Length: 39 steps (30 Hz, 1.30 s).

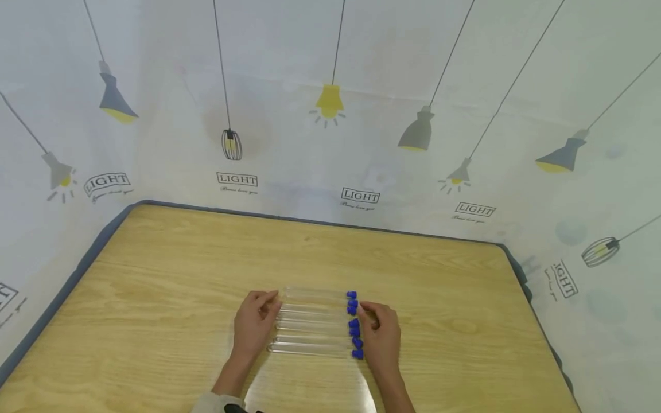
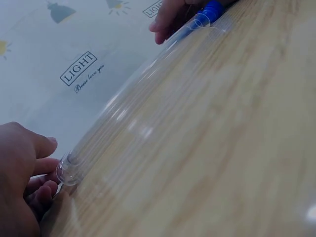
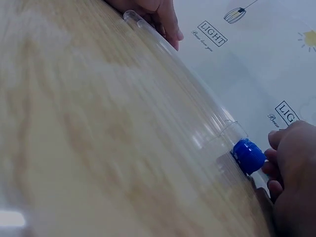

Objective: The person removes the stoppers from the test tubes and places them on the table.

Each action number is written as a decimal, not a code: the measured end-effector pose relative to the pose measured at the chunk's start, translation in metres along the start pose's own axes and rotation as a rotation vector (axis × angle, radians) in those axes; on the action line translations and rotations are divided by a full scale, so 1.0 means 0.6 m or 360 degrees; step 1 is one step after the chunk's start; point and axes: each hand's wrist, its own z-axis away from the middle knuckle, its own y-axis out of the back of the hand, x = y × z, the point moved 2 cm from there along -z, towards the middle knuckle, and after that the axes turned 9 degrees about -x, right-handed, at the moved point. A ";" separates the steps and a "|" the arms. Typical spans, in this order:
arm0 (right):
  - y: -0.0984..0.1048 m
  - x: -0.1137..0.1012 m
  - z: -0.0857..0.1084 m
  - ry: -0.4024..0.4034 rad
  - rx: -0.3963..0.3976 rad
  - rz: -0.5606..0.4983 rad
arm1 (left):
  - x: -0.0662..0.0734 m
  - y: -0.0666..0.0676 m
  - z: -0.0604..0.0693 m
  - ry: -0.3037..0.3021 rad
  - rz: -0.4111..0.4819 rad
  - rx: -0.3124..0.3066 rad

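Note:
Several clear glass test tubes (image 1: pixel 315 327) lie side by side on the wooden table, their rounded ends to the left and blue stoppers (image 1: pixel 354 324) to the right. Beside the rounded ends is my left hand (image 1: pixel 254 324), its fingers loosely bent near the tubes. My right hand (image 1: pixel 381 338) is at the stoppers, thumb and fingers bent beside them. In the left wrist view, the left fingers (image 2: pixel 45 168) lie against or just beside a rounded end. The right wrist view has the right fingers (image 3: pixel 273 158) next to the nearest blue stopper (image 3: pixel 248 156). Neither hand visibly grips a tube.
The table (image 1: pixel 196 252) has a light wood grain and a dark edge along the back and sides. White sheeting (image 1: pixel 289 155) printed with lamps surrounds it. Bright reflections show on the tabletop near the front.

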 end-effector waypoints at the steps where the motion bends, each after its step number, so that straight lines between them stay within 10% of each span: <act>1: -0.001 0.000 0.000 -0.0014 -0.0020 0.0035 | 0.000 -0.001 0.000 0.0001 -0.0047 -0.0022; 15: 0.003 -0.013 -0.002 0.0035 -0.0050 0.0002 | 0.008 0.000 0.005 -0.0067 -0.0182 -0.0064; 31: 0.020 -0.027 0.005 0.0105 0.0075 -0.0729 | 0.003 0.008 0.005 -0.0183 0.0316 -0.0089; 39: 0.014 -0.016 0.005 0.0174 0.0157 -0.0995 | 0.037 0.019 0.009 -0.0347 0.0599 -0.0027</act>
